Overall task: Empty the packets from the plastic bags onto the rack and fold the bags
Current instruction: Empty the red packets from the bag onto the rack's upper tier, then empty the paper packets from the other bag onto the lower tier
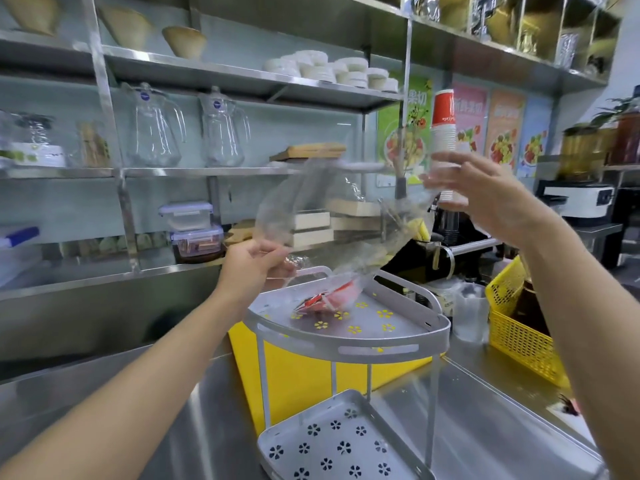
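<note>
While the left hand (254, 263) pinches one edge of the clear plastic bag (322, 216) in its fingers, the right hand (485, 195) hangs spread and empty beside the bag's upper corner. Below the fingers, red packets (329, 297) spill from the bag's mouth onto the rack (349, 344) top tier. A yellow basket (519, 327) stands right, paper cups (443, 133) behind, on the steel counter (173, 410).
</note>
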A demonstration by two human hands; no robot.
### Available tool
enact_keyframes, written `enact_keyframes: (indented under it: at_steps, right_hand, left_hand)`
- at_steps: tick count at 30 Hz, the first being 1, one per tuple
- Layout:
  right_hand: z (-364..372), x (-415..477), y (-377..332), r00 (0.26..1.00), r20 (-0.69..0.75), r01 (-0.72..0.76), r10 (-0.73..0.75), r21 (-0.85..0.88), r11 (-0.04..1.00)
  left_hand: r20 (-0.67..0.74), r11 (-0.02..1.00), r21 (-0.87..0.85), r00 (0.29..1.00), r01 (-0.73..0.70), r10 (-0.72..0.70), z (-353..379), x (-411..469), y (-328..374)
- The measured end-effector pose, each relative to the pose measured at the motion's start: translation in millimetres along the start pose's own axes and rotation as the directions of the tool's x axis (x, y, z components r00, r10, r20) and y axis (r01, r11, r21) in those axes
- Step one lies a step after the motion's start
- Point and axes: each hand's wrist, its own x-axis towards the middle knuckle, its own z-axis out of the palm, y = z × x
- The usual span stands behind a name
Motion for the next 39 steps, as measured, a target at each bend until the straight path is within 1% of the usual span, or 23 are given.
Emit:
enact_keyframes:
  at_steps: [1,2,4,6,7,8,10,11,12,13,15,17,20,22,25,27,29,31,33,34,36,37,39]
  right_hand:
    - [-4.5,-3.9,8.9,0.999,0.032,-0.034,0.033,0.034,0.999]
    - [-6.4,-5.7,19.7,0.996,0.055,-0.073,0.074,-0.012,0.997]
    - [0.0,-4.9,36.8,0.981,0.041,-0.177,0.187,-0.179,0.968]
    - [9.5,1.0,50.1,0.976,0.021,-0.203,0.215,-0.251,0.946]
    - [14.2,4.0,54.3,0.98,0.017,-0.188,0.2,-0.274,0.943]
    - [18.2,6.6,57.8,0.984,0.005,-0.172,0.181,-0.289,0.942]
    - [25.6,9.4,59.2,0.988,-0.039,-0.157,0.152,-0.268,0.951]
    - [28.8,10.9,58.7,0.99,-0.062,-0.141,0.129,-0.257,0.956]
    - [30.3,13.0,58.7,0.991,-0.082,-0.122,0.104,-0.26,0.958]
    - [32.1,14.0,56.4,0.992,-0.094,-0.108,0.085,-0.272,0.956]
    - [31.5,18.6,50.9,0.99,-0.134,-0.073,0.038,-0.266,0.961]
    - [31.7,24.8,43.6,0.982,-0.189,-0.043,0.003,-0.209,0.977]
    - [36.3,33.7,30.4,0.967,-0.25,0.035,-0.049,-0.058,0.998]
    - [40.2,38.4,21.8,0.949,-0.306,0.071,-0.068,-0.001,0.997]
    - [46.0,42.5,12.5,0.927,-0.364,0.111,-0.09,0.037,0.993]
    - [50.2,46.5,10.8,0.904,-0.413,0.12,-0.108,0.003,0.993]
    - [55.6,50.4,10.9,0.886,-0.447,0.138,-0.127,-0.006,0.99]
    - [63.7,54.8,12.5,0.901,-0.419,0.142,-0.111,0.044,0.989]
    - [77.9,58.1,14.1,0.931,-0.361,0.095,-0.053,0.1,0.991]
    - [87.6,60.1,15.2,0.94,-0.341,0.06,-0.024,0.094,0.994]
    - [110.7,64.5,20.0,0.95,-0.308,-0.04,0.053,0.046,0.998]
    - [123.4,66.9,23.4,0.956,-0.277,-0.093,0.099,0.036,0.995]
    - [152.0,68.3,29.4,0.967,-0.174,-0.182,0.186,0.04,0.982]
  left_hand:
    - [0.005,1.0,-0.012,1.0,0.005,-0.005,-2.1,1.6,-1.0]
    - [0.009,1.0,-0.018,1.0,0.007,-0.007,-3.8,3.4,-1.8]
    - [0.012,1.0,-0.007,1.0,-0.006,0.006,-3.2,6.3,-4.0]
    - [0.036,1.0,0.024,0.999,-0.017,0.016,-0.7,8.1,-6.3]
    - [0.085,0.997,0.071,0.996,-0.015,0.008,-1.1,7.9,-6.3]
    - [0.167,0.987,0.158,0.986,-0.011,-0.016,-2.9,8.0,-7.5]
    - [0.364,0.932,0.361,0.924,-0.021,-0.12,-8.3,4.8,-10.2]
    - [0.401,0.907,0.419,0.905,-0.045,-0.14,-10.3,3.1,-10.6]
    - [0.384,0.902,0.428,0.916,-0.065,-0.116,-11.6,3.3,-9.2]
    - [0.325,0.912,0.404,0.943,-0.075,-0.067,-12.7,5.9,-7.4]
    - [0.169,0.954,0.293,0.986,-0.061,0.011,-15.0,14.5,0.2]
    - [0.071,0.978,0.198,0.996,-0.069,0.056,-16.3,25.2,13.4]
    - [0.004,0.98,0.16,0.993,-0.117,0.118,-15.2,38.7,36.9]
    - [-0.038,0.978,0.142,0.986,-0.154,0.161,-14.8,45.3,53.0]
    - [-0.078,0.977,0.132,0.981,-0.168,0.179,-17.4,49.4,71.4]
    - [-0.101,0.98,0.126,0.98,-0.156,0.169,-21.6,48.4,78.7]
    - [-0.151,0.988,0.081,0.978,-0.131,0.142,-28.1,47.7,80.4]
    - [-0.224,0.997,0.018,0.972,-0.071,0.073,-36.6,46.9,76.8]
    - [-0.29,0.999,-0.045,0.957,0.014,-0.027,-49.1,43.2,69.3]
    - [-0.308,0.998,-0.051,0.95,0.039,-0.053,-58.0,39.2,64.8]
    - [-0.307,0.998,0.017,0.95,0.057,-0.049,-82.2,28.6,50.8]
    - [-0.294,0.995,0.079,0.955,0.062,-0.036,-96.2,20.0,44.5]
    - [-0.31,0.981,0.171,0.95,0.093,-0.036,-127.0,2.3,30.1]
